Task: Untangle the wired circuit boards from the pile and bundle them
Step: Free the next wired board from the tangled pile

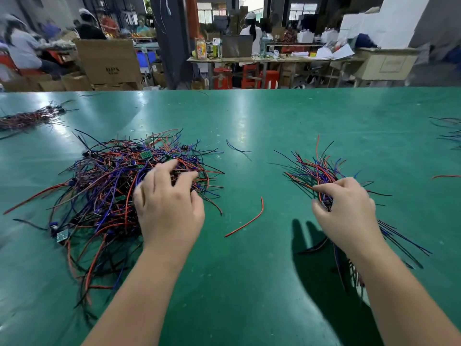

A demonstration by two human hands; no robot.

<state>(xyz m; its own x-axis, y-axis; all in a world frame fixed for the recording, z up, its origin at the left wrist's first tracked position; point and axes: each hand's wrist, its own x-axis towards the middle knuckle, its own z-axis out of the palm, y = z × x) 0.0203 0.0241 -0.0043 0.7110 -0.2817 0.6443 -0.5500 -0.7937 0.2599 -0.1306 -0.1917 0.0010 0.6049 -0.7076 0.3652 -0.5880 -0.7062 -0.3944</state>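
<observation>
Bundle [314, 171] in right grip [346, 213]; pile [104, 186] under left grip [169, 208].

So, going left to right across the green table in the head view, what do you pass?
A far-left wire bundle, tangled pile, left hand on its right side, loose red wire, right hand gripping a wire bunch, more wires at the right edge.

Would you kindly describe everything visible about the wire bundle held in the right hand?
The bundle is a sheaf of thin insulated wires, red, blue and black, lying roughly parallel. The right hand grips it near its middle, fingers curled round it. One end fans out beyond the fingers, away from the person; the other splays past the wrist. It casts a shadow on the green table. Small dark parts sit at the grip; too small to identify.
</observation>
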